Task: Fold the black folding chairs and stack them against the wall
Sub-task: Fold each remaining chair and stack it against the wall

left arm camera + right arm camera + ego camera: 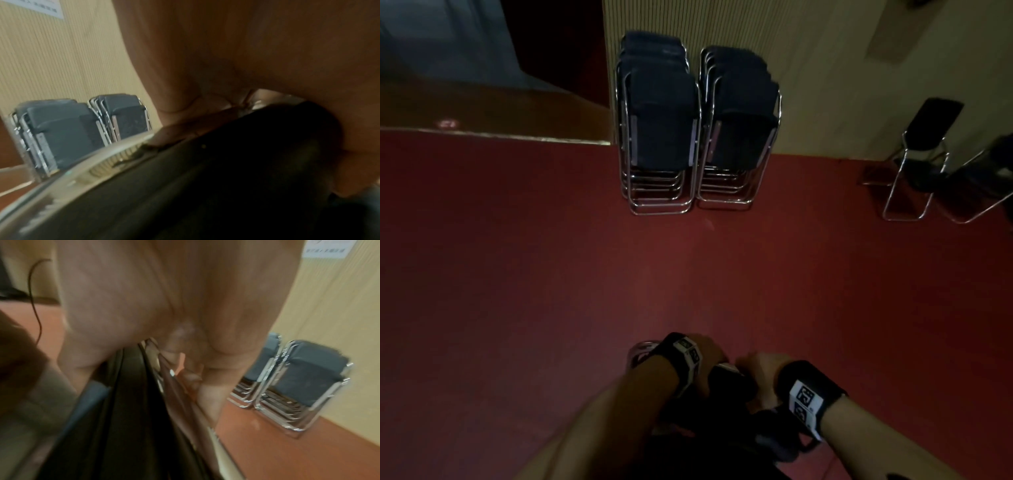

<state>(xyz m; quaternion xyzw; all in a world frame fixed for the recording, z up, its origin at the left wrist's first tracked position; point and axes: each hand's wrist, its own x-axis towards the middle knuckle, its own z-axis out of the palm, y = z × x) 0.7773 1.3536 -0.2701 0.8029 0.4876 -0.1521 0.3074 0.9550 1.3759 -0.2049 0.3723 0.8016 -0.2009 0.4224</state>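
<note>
I hold a folded black chair [726,387] with a chrome frame low in front of me, over the red floor. My left hand [705,353] grips its top edge on the left, and my right hand [760,370] grips it on the right. In the left wrist view the fingers [185,134] curl over the chrome tube and black pad [205,186]. The right wrist view shows my fingers [191,374] wrapped round the frame of the chair [127,410]. Two stacks of folded chairs [659,120] [739,126] lean against the beige wall ahead.
Two unfolded black chairs [924,154] stand at the right by the wall. A raised wooden step [493,106] runs along the left, up to the left stack. Red floor [688,267] lies between me and the stacks. A paper notice [327,248] hangs on the wall.
</note>
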